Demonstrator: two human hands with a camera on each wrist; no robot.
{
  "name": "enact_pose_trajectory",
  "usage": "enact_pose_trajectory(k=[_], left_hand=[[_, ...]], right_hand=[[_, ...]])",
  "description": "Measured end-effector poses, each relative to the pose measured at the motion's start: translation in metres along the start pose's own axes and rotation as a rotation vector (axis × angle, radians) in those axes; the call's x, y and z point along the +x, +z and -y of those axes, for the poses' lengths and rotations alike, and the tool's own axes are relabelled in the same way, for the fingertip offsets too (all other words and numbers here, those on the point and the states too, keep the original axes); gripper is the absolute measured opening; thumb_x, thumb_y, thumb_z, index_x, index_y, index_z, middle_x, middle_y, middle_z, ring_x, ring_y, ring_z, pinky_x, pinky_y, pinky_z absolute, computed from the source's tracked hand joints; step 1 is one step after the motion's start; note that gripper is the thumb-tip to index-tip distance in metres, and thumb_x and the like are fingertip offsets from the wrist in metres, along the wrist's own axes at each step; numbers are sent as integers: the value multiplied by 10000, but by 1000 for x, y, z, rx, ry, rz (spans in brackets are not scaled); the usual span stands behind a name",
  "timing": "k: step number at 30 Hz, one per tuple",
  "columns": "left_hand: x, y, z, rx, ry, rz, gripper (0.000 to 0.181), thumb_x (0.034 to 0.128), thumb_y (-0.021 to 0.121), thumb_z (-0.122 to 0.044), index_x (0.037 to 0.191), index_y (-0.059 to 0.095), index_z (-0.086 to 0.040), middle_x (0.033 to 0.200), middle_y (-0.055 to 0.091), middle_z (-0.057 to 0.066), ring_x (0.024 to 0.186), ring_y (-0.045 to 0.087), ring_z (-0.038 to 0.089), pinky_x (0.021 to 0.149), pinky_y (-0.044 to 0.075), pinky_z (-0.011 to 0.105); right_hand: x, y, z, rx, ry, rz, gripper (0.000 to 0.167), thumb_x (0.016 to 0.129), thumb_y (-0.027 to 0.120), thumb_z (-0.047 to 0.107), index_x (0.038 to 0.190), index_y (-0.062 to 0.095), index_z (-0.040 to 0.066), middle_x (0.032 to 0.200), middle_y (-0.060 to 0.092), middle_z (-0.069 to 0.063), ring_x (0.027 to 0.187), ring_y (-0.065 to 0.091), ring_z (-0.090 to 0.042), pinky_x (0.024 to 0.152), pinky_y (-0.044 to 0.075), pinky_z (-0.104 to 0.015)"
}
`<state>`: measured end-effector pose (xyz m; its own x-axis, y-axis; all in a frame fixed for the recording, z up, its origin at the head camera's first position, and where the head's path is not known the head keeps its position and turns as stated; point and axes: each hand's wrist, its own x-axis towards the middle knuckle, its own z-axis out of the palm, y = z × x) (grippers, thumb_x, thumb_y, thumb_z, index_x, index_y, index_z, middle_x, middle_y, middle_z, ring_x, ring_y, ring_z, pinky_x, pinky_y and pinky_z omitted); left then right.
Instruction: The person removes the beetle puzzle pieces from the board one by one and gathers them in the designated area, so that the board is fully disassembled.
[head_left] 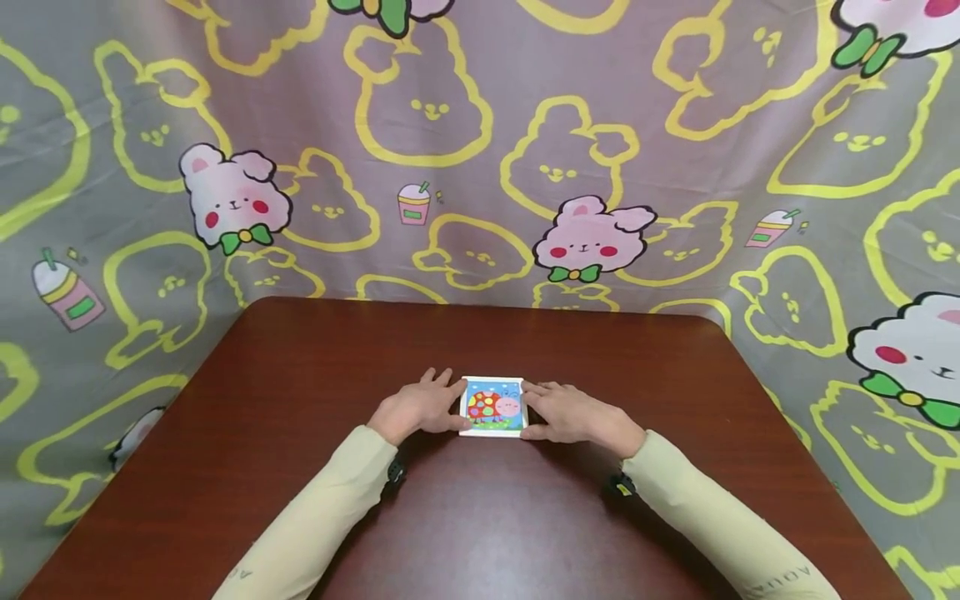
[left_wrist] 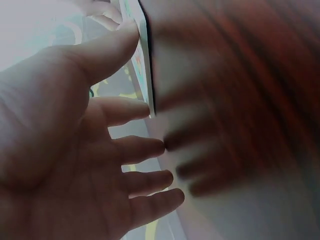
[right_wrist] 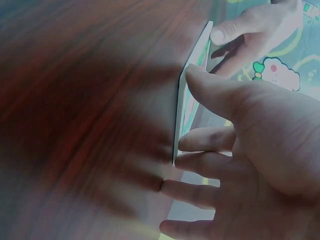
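A small, flat, white-framed ladybug picture [head_left: 492, 406] lies on the brown table, its red spotted bug on a blue and green ground. My left hand [head_left: 426, 406] touches its left side, thumb at the near corner and index finger toward the far corner. Against the right side rests my right hand [head_left: 564, 412], its thumb at the near right corner. In the left wrist view, the left hand's other fingers [left_wrist: 145, 147] extend straight past the frame. The right wrist view shows the right thumb [right_wrist: 215, 92] on the frame's edge [right_wrist: 181, 100], with the other fingers spread.
The dark reddish-brown wooden table [head_left: 360, 342] has rounded far corners. A grey curtain [head_left: 480, 100] with yellow outlines and cartoon bunnies hangs behind it and at both sides. Each wrist wears a small dark device, such as the one at the left cuff [head_left: 395, 472].
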<state>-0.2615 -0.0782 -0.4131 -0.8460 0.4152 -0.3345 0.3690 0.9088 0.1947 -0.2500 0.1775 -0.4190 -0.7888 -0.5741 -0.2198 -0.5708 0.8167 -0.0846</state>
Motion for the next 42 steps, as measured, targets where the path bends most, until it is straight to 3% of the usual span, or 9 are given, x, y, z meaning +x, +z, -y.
enact_pose_trajectory(k=[4, 9, 13, 16, 21, 28, 42], left_hand=[[-1, 1, -3, -5, -14, 30, 847, 888, 637, -549, 1560, 278, -179, 1638, 183, 160, 1511, 155, 401, 1177, 283, 537], [-2, 0, -4, -29, -6, 19, 850, 874, 664, -536, 1554, 298, -179, 1635, 180, 178, 1507, 166, 406, 1172, 290, 540], [-1, -1, -5, -31, -10, 9, 853, 865, 674, -538, 1549, 310, -181, 1633, 188, 177, 1501, 171, 419, 1171, 286, 551], [0, -2, -6, -35, -11, 9, 861, 861, 677, -540, 1550, 308, -180, 1632, 197, 173, 1500, 170, 426, 1176, 273, 555], [0, -1, -7, -29, -7, 1, 854, 870, 669, -539, 1551, 305, -173, 1627, 204, 182, 1496, 173, 437, 1171, 278, 562], [0, 3, -11, -47, -1, -20, 834, 885, 655, -532, 1550, 307, -169, 1625, 210, 182, 1495, 182, 433, 1157, 295, 572], [0, 1, -9, -28, -15, 5, 819, 892, 639, -542, 1555, 298, -203, 1633, 196, 166, 1500, 169, 426, 1169, 272, 571]], right_hand=[[-2, 0, -1, 5, -10, 3, 615, 895, 649, 518, 1352, 538, 122, 1568, 377, -131, 1379, 436, -343, 1102, 388, -543], [-3, -1, -1, 8, -3, 14, 595, 882, 673, 504, 1326, 559, 124, 1552, 402, -137, 1347, 467, -340, 1086, 400, -543], [1, -4, -3, 61, -37, -19, 432, 881, 700, 445, 1146, 620, 114, 1273, 610, -92, 1003, 599, -252, 836, 511, -407], [4, -7, -6, 96, -51, -34, 336, 899, 693, 411, 1070, 623, 130, 1049, 614, -14, 791, 533, -159, 664, 443, -300], [7, -11, -11, 167, -35, -45, 303, 927, 667, 379, 1107, 632, 138, 1075, 623, -8, 840, 534, -147, 720, 454, -306], [15, -27, -12, 280, 16, -141, 399, 922, 680, 341, 1217, 634, 78, 1093, 662, -39, 938, 592, -194, 840, 525, -345], [49, -30, 0, 393, 17, -122, 405, 941, 648, 373, 1232, 620, 93, 1003, 658, -10, 855, 590, -136, 768, 525, -306]])
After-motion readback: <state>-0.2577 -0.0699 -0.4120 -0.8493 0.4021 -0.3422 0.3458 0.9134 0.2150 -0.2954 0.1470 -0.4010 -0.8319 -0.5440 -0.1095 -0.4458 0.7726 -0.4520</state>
